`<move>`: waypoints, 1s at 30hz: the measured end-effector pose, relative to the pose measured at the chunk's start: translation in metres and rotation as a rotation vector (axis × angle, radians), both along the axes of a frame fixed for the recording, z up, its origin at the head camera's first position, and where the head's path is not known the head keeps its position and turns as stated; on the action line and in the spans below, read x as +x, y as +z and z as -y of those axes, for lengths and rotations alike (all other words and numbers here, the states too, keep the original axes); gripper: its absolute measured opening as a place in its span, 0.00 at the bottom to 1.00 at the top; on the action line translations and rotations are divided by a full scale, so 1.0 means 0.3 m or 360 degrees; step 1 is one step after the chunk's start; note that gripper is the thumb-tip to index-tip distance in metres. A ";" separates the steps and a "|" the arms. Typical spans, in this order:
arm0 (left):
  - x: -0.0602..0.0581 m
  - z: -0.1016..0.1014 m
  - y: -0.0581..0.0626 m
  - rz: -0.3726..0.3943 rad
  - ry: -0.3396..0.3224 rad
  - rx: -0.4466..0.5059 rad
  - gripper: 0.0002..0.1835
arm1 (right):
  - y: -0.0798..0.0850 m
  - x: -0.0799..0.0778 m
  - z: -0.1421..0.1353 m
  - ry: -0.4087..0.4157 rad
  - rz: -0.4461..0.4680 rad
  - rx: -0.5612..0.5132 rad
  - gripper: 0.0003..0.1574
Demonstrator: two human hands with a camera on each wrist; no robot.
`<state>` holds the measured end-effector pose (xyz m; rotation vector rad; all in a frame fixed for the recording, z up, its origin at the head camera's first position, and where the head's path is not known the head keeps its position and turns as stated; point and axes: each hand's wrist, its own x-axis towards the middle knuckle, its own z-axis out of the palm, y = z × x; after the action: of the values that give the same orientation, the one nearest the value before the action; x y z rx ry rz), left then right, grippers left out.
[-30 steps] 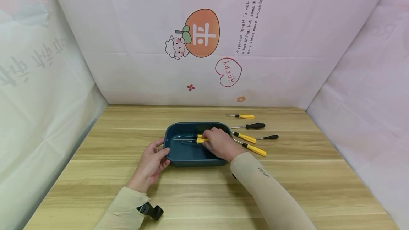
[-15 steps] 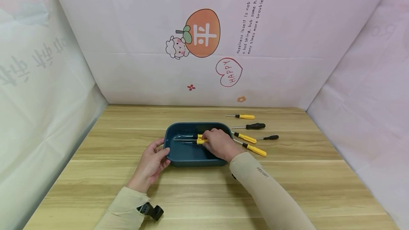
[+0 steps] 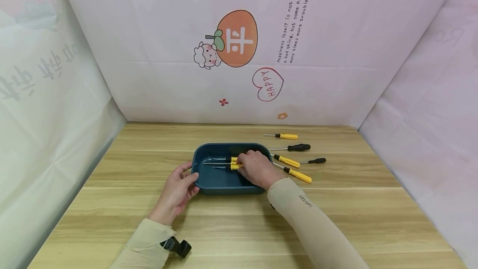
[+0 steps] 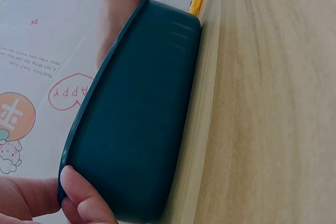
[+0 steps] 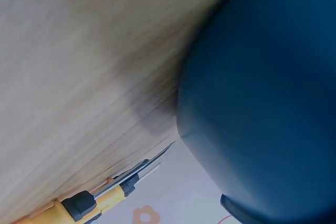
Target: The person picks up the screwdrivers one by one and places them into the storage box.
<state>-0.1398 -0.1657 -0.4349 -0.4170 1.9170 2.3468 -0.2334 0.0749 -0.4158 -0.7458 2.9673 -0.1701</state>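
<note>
Curling over the yellow-handled screwdrivers (image 3: 234, 167) lying side by side in the blue box (image 3: 231, 191), the right grip (image 3: 258, 169) masks its own hold; I cannot tell whether it pinches one. Working unseen, it could snag a neighbouring handle. The left grip (image 3: 180, 187) pinches the box's left end; should that slacken, a stray push might slide the box along the tabletop (image 3: 231, 227). The loose screwdrivers (image 3: 298, 175) just beyond its right end could then be knocked.

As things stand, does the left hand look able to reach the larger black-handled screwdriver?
Probably not directly: the left hand grips the dark blue box, which, with the right hand, lies between it and the larger black-handled screwdriver.
</note>
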 end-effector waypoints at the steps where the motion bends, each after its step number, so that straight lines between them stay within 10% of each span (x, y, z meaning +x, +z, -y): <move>1: 0.000 0.000 0.000 -0.0001 0.0000 0.0001 0.27 | -0.001 -0.001 0.000 0.0002 -0.0001 0.0006 0.15; 30: 0.003 -0.001 0.001 -0.0001 0.0001 -0.0001 0.27 | -0.017 -0.003 0.004 0.0052 -0.0114 0.0082 0.14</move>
<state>-0.1389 -0.1654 -0.4346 -0.4174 1.9179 2.3471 -0.2342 0.0737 -0.4210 -0.8098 3.0115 -0.0659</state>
